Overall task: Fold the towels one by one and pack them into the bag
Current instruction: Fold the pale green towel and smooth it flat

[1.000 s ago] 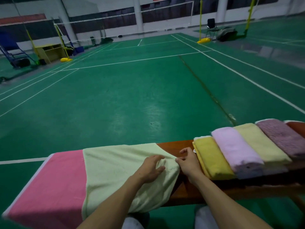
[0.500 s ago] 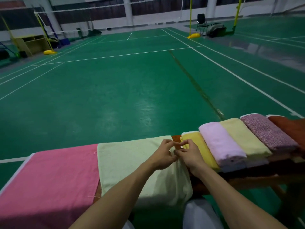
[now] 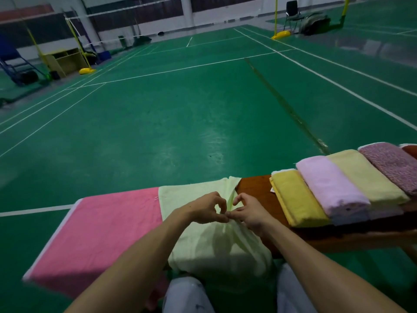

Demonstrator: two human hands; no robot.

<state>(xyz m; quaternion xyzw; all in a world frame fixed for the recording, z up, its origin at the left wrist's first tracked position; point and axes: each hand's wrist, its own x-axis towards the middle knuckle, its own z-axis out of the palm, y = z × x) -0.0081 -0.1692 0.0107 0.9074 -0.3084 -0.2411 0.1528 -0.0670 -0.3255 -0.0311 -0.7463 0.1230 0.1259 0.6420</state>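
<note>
A pale green towel (image 3: 198, 242) lies over the wooden bench (image 3: 255, 188), its near part hanging down toward my knees. My left hand (image 3: 205, 210) and my right hand (image 3: 249, 212) meet at the towel's right edge, each pinching a raised ridge of the cloth between thumb and fingers. A pink towel (image 3: 106, 231) lies spread flat to the left of it. On the right, several folded towels lie in a row: yellow (image 3: 295, 199), light pink (image 3: 329, 188), pale yellow (image 3: 365, 177) and mottled mauve (image 3: 392, 166). No bag is in view.
The bench stands on a green badminton court floor (image 3: 180, 114) with white lines. Far back stand net posts, a yellow cabinet (image 3: 64, 61) at the left and a chair (image 3: 293, 12) with a dark bag (image 3: 314, 22) at the right. My knees (image 3: 187, 294) are below the bench.
My hands moved nearer along the green towel's right edge and gathered it up into a ridge. The towel's far right corner has pulled back, baring more bench.
</note>
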